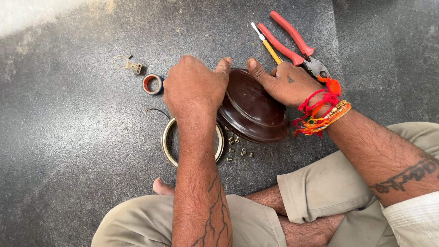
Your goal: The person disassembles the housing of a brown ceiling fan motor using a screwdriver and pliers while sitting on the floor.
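Brown dome (251,110): tilted on the grey floor (68,137), between our hands. Left hand (194,87) grips its left rim; right hand (286,84) grips its right. We note a metal ring (167,142), screws (240,151), tape (152,84), pliers (297,45), screwdriver (267,43) nearby.

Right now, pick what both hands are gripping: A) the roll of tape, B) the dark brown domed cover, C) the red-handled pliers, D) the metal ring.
B: the left hand and right hand both clasp the dark brown domed cover, tilted on the floor; the other items lie untouched.
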